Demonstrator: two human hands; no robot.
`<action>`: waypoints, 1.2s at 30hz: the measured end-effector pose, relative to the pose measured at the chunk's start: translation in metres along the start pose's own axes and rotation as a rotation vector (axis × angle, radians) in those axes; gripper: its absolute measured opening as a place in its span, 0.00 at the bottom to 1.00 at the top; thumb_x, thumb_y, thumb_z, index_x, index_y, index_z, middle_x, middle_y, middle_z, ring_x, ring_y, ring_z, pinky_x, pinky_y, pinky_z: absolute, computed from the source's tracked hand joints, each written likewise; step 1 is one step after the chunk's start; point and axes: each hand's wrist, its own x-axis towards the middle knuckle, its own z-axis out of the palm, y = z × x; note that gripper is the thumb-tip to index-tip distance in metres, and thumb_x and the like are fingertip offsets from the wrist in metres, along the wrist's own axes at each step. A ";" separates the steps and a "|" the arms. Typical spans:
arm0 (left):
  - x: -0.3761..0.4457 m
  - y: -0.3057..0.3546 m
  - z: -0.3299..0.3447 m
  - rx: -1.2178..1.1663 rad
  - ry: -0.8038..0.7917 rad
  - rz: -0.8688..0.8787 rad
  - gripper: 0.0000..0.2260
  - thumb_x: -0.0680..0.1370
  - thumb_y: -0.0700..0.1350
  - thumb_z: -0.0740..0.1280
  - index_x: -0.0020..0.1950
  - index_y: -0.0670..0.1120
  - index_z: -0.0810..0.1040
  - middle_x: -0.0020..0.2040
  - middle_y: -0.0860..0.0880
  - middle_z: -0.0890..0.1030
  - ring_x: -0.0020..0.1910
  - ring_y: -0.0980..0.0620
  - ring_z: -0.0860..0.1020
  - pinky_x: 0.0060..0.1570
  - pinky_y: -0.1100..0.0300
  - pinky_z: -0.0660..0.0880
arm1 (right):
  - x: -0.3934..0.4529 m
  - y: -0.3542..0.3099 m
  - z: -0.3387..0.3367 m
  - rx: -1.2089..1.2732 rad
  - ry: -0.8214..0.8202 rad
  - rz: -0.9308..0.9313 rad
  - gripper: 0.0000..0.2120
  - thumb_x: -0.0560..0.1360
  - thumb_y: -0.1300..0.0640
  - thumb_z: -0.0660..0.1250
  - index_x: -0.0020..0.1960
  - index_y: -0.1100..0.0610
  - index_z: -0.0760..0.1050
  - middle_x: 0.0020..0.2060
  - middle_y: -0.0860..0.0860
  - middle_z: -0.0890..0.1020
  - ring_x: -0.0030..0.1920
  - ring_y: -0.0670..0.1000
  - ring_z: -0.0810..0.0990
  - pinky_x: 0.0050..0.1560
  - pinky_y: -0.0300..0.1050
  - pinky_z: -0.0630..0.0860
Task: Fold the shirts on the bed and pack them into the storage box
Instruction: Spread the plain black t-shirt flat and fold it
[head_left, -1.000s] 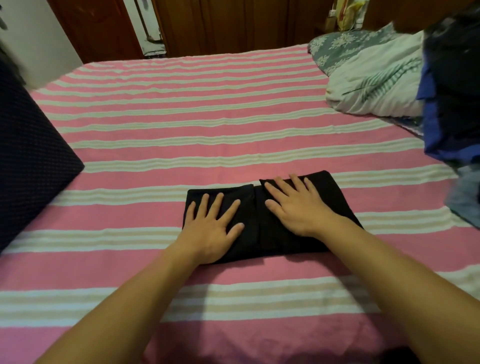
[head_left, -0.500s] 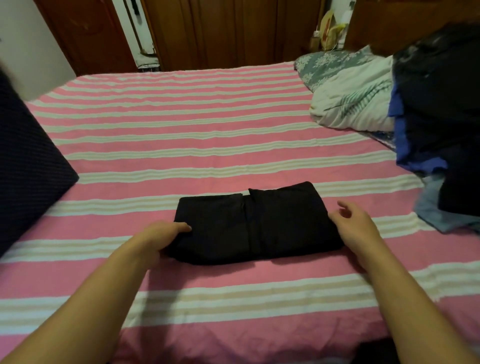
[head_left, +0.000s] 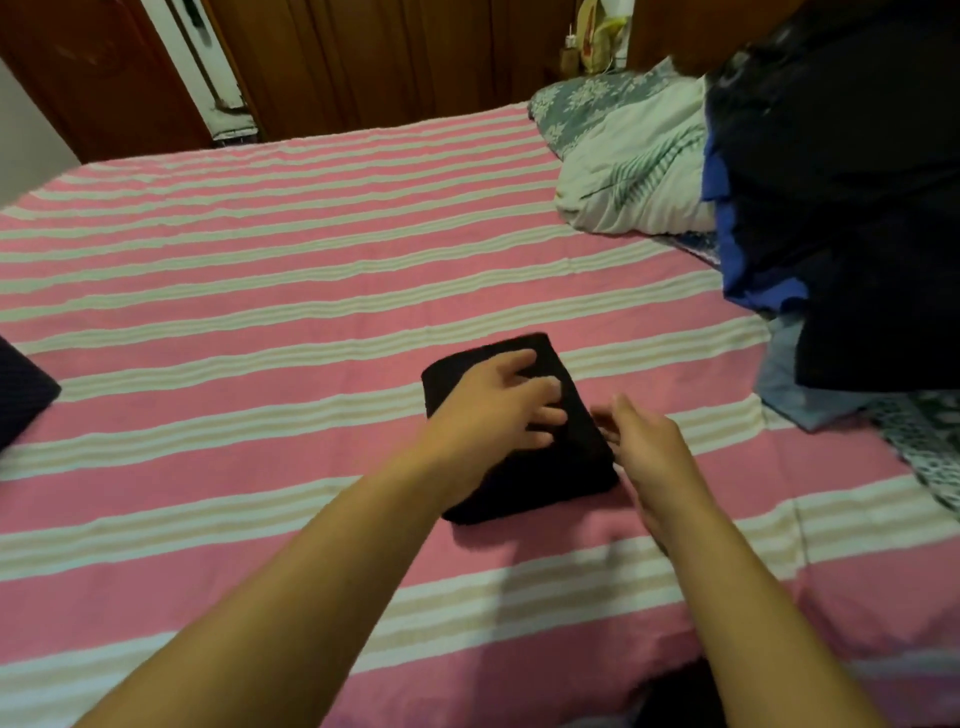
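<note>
No text, label, brand, number or sign can be read anywhere in the head view; the small items on the far shelf (head_left: 597, 41) by the wooden wall are too blurred to show any print, and the folded black shirt (head_left: 524, 457) and the striped bed sheet (head_left: 260, 312) carry no lettering

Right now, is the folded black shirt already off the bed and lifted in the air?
No. The black shirt lies flat on the striped bed, with the left hand resting on top of it.
</note>
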 end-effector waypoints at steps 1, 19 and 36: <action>-0.001 -0.014 -0.005 0.211 0.064 0.064 0.23 0.81 0.46 0.68 0.76 0.50 0.71 0.56 0.51 0.83 0.54 0.51 0.83 0.59 0.55 0.78 | 0.002 0.001 -0.001 -0.019 -0.011 0.016 0.19 0.77 0.43 0.62 0.47 0.57 0.83 0.46 0.53 0.87 0.49 0.55 0.85 0.55 0.56 0.81; -0.019 -0.126 -0.033 0.668 0.228 0.147 0.34 0.76 0.71 0.46 0.81 0.65 0.46 0.82 0.53 0.61 0.80 0.48 0.57 0.77 0.47 0.56 | 0.044 -0.045 0.059 -1.327 -0.253 -0.523 0.29 0.83 0.37 0.46 0.81 0.43 0.51 0.82 0.49 0.48 0.81 0.59 0.43 0.79 0.60 0.45; -0.069 -0.052 -0.157 -0.244 0.472 -0.233 0.11 0.77 0.36 0.69 0.57 0.47 0.76 0.42 0.47 0.81 0.32 0.53 0.78 0.31 0.60 0.72 | -0.078 -0.026 0.066 -0.370 -0.472 0.126 0.32 0.77 0.58 0.69 0.76 0.51 0.57 0.51 0.58 0.79 0.28 0.52 0.77 0.26 0.42 0.73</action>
